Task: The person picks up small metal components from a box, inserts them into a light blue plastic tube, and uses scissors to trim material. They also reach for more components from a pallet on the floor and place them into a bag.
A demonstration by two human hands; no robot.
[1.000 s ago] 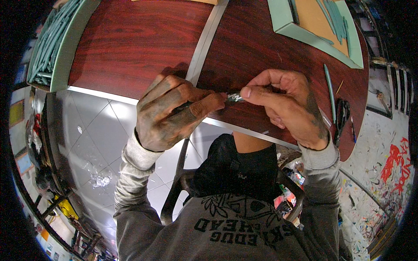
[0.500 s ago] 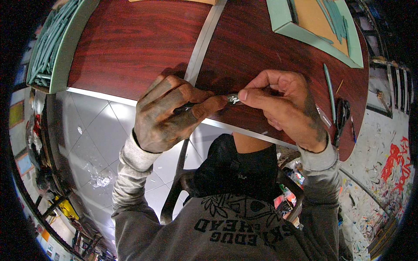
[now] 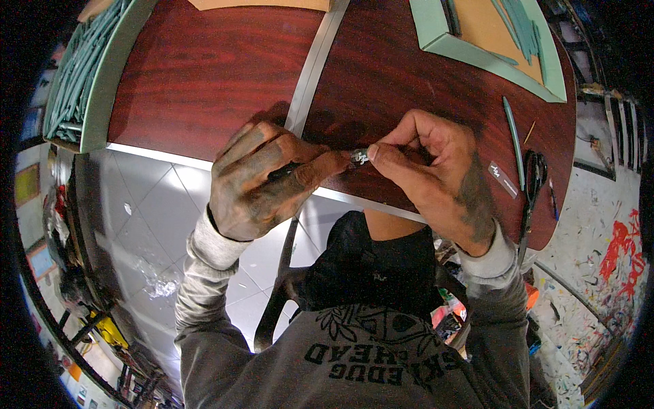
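— What are we holding, and where does it sit?

— A small silvery metal piece [image 3: 359, 157], pinched between both hands just above the table's near edge [image 3: 381, 204]. Our left hand [image 3: 262, 180] has its thumb and fingers pressed together around a dark slim handle that leads to the piece; our right hand [image 3: 436, 170] nips the piece's other end between thumb and forefinger.

— How will it handle?

— We judge it light, stiff and a little slippery — too small for anything but fingertips. We would take it by its ends, as now, and keep the pinch firm, since a slip could drop it past the edge onto the tiled floor [image 3: 157, 225].

— Room to move?

— Beyond the piece, bare red-brown tabletop [image 3: 204, 75] is open on both sides of the grey strip [image 3: 317, 61]. Right of the piece lie scissors [image 3: 533, 178] and a green pencil-like stick [image 3: 512, 136], near the table's rim. Farther back stands a green frame [image 3: 490, 54]; far left, a tray of green sticks [image 3: 82, 68].
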